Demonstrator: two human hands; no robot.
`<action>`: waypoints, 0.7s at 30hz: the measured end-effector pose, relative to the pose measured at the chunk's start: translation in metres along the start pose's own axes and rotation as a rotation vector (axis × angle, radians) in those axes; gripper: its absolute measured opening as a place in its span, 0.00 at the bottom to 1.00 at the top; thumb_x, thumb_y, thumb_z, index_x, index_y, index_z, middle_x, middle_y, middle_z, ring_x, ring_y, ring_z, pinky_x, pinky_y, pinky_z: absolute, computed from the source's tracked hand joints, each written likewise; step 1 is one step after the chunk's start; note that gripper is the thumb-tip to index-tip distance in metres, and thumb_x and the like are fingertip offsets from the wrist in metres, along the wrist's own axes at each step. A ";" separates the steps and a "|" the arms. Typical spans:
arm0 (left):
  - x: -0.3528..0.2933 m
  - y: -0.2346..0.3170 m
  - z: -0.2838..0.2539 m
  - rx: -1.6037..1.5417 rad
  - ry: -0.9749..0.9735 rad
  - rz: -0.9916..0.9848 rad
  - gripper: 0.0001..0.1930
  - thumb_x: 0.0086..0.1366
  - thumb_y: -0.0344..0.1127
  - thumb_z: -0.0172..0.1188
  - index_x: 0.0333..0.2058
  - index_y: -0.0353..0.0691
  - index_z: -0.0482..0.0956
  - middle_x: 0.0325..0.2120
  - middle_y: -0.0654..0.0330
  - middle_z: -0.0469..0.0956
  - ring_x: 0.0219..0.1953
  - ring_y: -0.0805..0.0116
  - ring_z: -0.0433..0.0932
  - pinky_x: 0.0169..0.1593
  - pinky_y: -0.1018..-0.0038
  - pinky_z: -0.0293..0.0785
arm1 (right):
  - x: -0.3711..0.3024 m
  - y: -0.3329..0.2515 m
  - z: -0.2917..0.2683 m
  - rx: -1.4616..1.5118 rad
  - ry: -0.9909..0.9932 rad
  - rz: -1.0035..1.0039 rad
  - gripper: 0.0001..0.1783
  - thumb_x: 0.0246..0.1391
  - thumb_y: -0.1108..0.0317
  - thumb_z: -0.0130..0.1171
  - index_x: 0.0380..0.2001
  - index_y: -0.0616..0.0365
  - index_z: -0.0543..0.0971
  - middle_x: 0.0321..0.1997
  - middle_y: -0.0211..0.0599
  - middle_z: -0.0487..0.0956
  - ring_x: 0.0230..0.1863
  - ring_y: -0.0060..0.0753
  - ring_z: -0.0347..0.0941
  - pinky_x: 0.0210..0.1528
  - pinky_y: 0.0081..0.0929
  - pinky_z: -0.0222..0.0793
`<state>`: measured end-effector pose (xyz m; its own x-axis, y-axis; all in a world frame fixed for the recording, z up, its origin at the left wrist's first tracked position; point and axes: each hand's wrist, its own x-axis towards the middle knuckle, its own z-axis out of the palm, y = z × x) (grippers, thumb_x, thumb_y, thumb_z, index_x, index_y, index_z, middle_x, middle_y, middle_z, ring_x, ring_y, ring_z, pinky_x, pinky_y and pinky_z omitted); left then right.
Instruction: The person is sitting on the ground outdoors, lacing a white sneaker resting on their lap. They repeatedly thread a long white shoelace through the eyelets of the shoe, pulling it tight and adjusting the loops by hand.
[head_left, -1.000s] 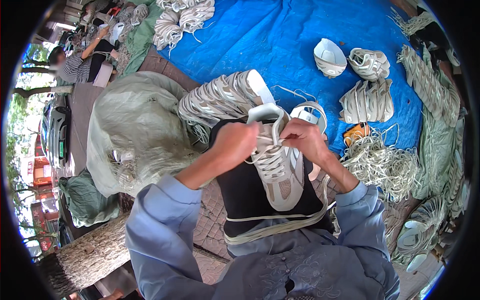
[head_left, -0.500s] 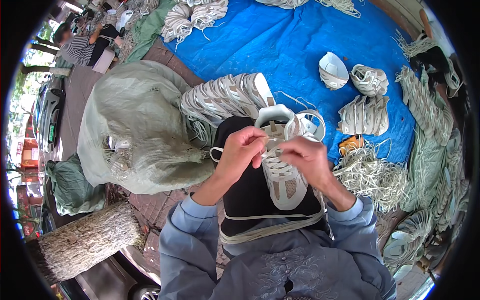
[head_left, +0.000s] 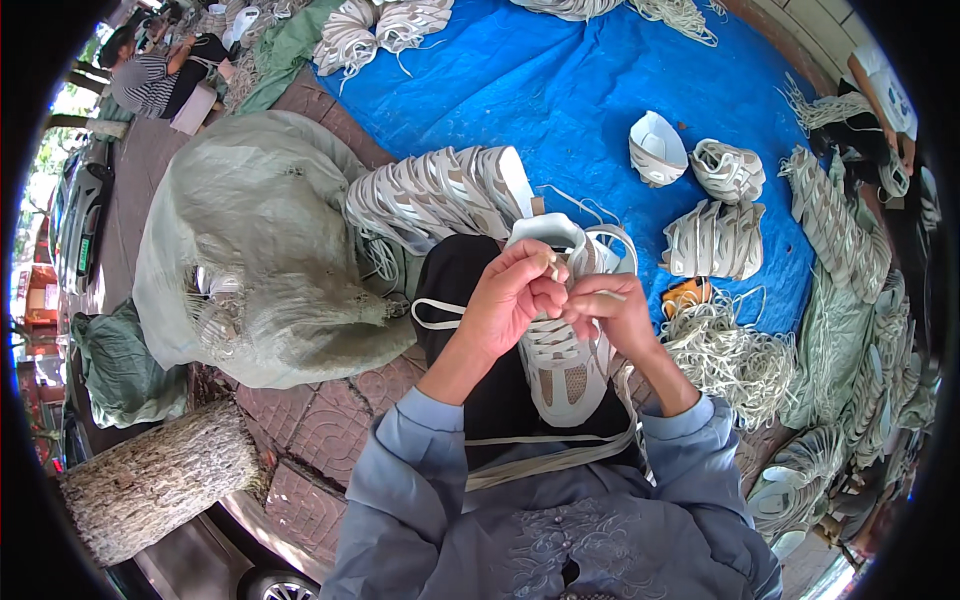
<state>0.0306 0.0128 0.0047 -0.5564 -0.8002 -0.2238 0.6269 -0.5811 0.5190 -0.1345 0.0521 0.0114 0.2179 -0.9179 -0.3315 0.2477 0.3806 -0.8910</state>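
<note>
A white and beige shoe upper (head_left: 563, 385) rests on my black-covered lap, toe toward me, with pale laces crossing its front. Above its tongue my left hand (head_left: 508, 305) is closed in a pinch on a cream shoelace (head_left: 438, 313), which loops out on its left side. My right hand (head_left: 612, 312) meets it there, fingers pinched on the lace too; the two hands' fingertips nearly touch. Both hands hide the upper's middle eyelets. A bundle of laces (head_left: 555, 461) lies across my lap.
Nested shoe uppers (head_left: 440, 200) lie beyond my lap, beside a large grey-green sack (head_left: 260, 250). On the blue tarp (head_left: 520, 100) are more uppers (head_left: 715, 240). To the right sits a heap of loose laces (head_left: 735, 350). A tree trunk (head_left: 165, 480) stands lower left; other people sit farther off.
My right hand has moved in to the left and now meets my left hand over the upper. My left hand has turned, its fingertips raised with the lace.
</note>
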 end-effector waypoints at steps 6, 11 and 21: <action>-0.034 0.080 -0.065 -0.368 0.128 0.371 0.05 0.56 0.25 0.51 0.33 0.33 0.69 0.25 0.60 0.70 0.23 0.79 0.68 0.24 0.86 0.69 | 0.003 -0.030 -0.119 0.500 -0.024 -0.379 0.16 0.53 0.58 0.49 0.20 0.60 0.70 0.12 0.26 0.61 0.11 0.16 0.52 0.11 0.11 0.49; -0.119 0.200 -0.176 -0.140 0.376 0.858 0.08 0.57 0.21 0.48 0.36 0.25 0.68 0.33 0.51 0.73 0.35 0.66 0.74 0.42 0.74 0.75 | -0.004 -0.048 -0.181 0.629 0.141 -0.561 0.12 0.53 0.75 0.45 0.42 0.67 0.68 0.33 0.38 0.72 0.27 0.21 0.65 0.23 0.12 0.61; -0.089 0.142 -0.150 0.552 0.831 0.762 0.11 0.56 0.21 0.51 0.39 0.25 0.69 0.34 0.52 0.73 0.37 0.60 0.75 0.40 0.75 0.75 | -0.012 -0.076 -0.199 0.323 0.216 -0.574 0.13 0.52 0.74 0.47 0.42 0.67 0.69 0.29 0.37 0.73 0.26 0.22 0.68 0.22 0.14 0.61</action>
<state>0.2509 -0.0206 -0.0252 0.4834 -0.8731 -0.0629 0.2147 0.0486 0.9755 -0.3436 0.0120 0.0211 -0.2158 -0.9731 0.0807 0.5435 -0.1884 -0.8180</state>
